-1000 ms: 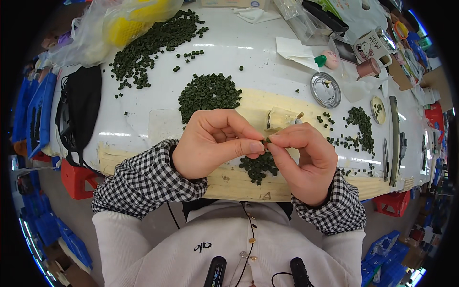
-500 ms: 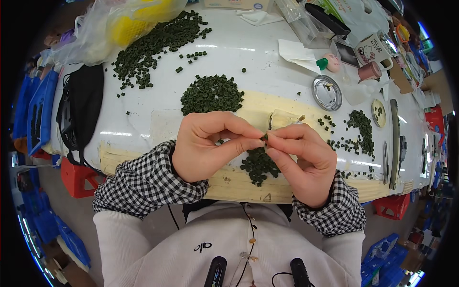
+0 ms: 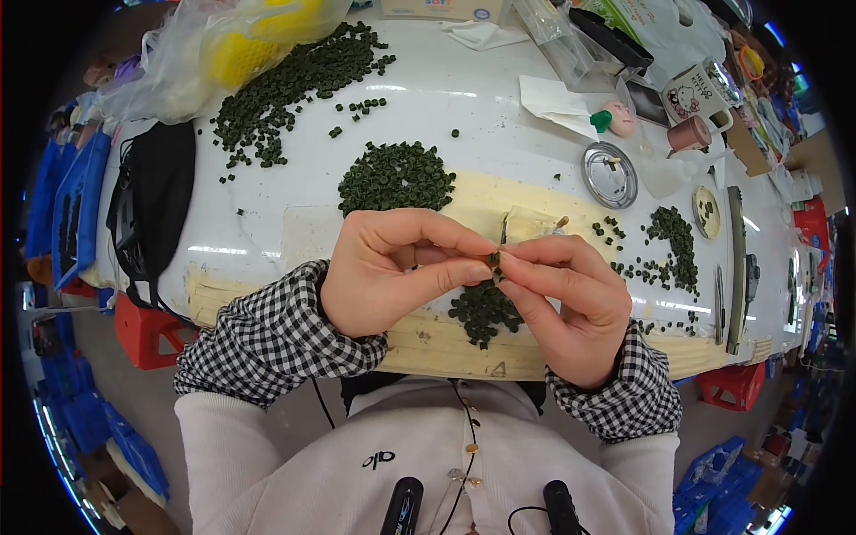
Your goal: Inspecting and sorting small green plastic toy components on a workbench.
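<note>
Both grips meet above the surface [image 3: 267, 192]: left hand [image 3: 383, 276] and right hand [image 3: 571, 299] pinch one small green piece [image 3: 493, 261] between fingertips, over a pile [image 3: 484, 312] of like pieces at the near edge; a bigger heap [image 3: 397, 176] lies beyond

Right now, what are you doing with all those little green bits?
A person is pinching one small green piece between the fingertips of the left hand and right hand, above a white table. A little heap of green pieces lies just under the hands, a bigger mound sits behind them, and more are scattered around.
</note>
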Tool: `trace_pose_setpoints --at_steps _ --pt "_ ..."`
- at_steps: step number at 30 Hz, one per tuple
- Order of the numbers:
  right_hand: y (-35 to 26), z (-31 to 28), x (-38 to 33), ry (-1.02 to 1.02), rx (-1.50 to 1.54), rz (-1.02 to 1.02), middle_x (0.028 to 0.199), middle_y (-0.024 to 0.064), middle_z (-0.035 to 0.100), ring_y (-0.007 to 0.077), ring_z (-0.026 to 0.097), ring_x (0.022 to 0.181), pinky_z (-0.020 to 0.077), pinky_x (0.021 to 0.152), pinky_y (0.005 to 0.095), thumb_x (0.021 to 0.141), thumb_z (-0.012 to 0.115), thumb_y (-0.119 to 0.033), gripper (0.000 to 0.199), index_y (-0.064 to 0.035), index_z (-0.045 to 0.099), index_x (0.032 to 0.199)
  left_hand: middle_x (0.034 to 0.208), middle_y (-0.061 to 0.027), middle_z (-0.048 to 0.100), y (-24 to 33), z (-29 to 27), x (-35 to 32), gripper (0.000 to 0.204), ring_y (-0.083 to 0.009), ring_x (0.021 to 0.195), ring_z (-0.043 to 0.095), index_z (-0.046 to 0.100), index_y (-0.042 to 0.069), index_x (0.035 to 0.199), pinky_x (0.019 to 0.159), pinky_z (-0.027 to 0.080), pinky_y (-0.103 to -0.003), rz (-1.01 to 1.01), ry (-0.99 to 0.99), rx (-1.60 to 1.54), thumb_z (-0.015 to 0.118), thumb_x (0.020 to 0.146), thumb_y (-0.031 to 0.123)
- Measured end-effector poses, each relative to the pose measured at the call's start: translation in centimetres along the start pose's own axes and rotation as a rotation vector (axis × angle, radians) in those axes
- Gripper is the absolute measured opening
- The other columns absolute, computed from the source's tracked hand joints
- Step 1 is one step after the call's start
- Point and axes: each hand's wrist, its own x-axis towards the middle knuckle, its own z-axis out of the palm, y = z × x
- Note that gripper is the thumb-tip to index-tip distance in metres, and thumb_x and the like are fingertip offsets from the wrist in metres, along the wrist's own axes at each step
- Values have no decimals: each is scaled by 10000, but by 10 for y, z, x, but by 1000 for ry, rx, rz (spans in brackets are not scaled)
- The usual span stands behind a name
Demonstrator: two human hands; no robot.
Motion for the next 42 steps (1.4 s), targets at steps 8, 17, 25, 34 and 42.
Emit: trace_pose_setpoints --at_steps 8,17,25,34,42 --pt "-1 1 1 -4 6 -1 1017 113 647 163 644 834 521 706 238 789 693 68 293 -32 703 1065 1006 -135 674 -3 -5 1 193 -148 938 650 644 -63 1048 847 535 -253 28 -36 -17 636 855 -73" --pt "1 0 -1 -14 28 46 1020 108 644 163 645 863 521 733 241 805 684 55 279 -24 698 1072 961 -137 650 -1 -4 2 186 -167 891 648 638 -65 1022 786 532 -255 102 -34 145 617 845 -119" --pt "2 1 -1 -46 43 34 1011 106 642 147 651 847 522 697 224 802 686 65 303 -42 701 1085 930 -132 658 -1 -6 0 164 -163 845 644 671 -40 975 737 515 -251 137 -26 254 636 831 -112" --pt "-2 -6 4 -12 -123 -42 971 105 640 170 635 809 513 690 250 793 711 19 258 -17 694 1048 968 -131 651 -2 -5 1 165 -159 890 646 639 -58 1007 797 529 -255 90 -12 187 620 850 -106" --pt "6 -28 17 138 -533 27 786 92 579 210 556 688 445 633 306 754 734 -26 177 0 658 912 961 -128 647 1 -3 1 154 -156 901 650 630 -74 1007 818 537 -253 54 -11 201 611 857 -102"
